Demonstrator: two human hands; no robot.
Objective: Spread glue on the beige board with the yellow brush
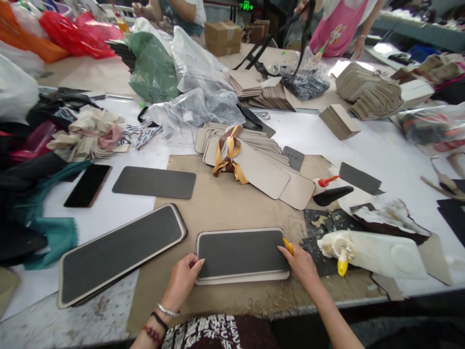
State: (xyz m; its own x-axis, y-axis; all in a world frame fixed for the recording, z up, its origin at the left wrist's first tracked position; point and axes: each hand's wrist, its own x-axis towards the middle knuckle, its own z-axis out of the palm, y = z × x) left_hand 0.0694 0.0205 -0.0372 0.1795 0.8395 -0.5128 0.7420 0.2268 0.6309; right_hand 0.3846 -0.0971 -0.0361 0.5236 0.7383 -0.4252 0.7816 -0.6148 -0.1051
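Note:
A dark grey rounded panel lies in front of me on a slightly larger beige board, whose pale edge shows along the front. At the near left corner, my left hand grips the panel's edge with thumb and bent fingers. My right hand is at the right end, its fingertips touching the panel. Between those fingers sits a slim yellow stick-like tool; its far part is hidden. Slanting to the left is a stack of similar grey-on-beige panels. Farther back lies a single grey panel.
Beyond are fanned beige boards with a yellow-brown ribbon. A white glue bottle lies at right, near a black-handled tool. A phone rests left. Two people stand across the table, among plastic bags.

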